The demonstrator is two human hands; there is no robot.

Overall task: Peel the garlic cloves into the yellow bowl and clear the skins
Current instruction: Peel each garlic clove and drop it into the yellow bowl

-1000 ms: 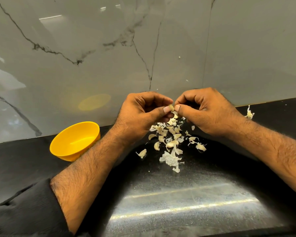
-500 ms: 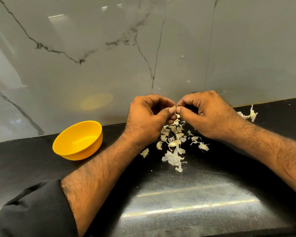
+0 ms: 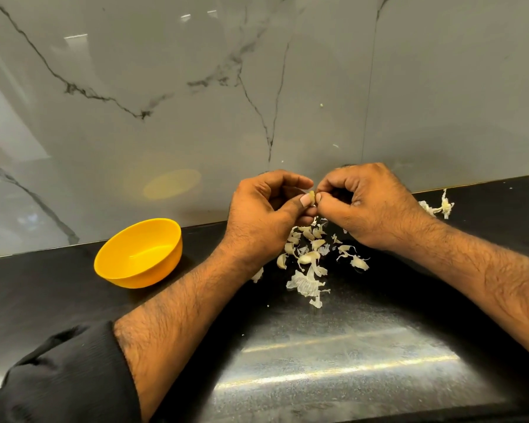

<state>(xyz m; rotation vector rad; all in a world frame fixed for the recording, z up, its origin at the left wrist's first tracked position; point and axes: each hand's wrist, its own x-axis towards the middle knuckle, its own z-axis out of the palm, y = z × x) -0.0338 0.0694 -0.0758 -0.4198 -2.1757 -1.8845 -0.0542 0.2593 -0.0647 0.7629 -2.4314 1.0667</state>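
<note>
Now a garlic clove (image 3: 311, 198) is pinched between the left hand (image 3: 264, 216) and right hand (image 3: 368, 206), above skins (image 3: 310, 257) scattered on the black desk (image 3: 333, 355). The yellow bowl (image 3: 138, 253) is set nearby, left.

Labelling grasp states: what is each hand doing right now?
Left hand: closed, pinching the small pale garlic clove.
Right hand: closed, pinching the same clove from the other side.
</note>
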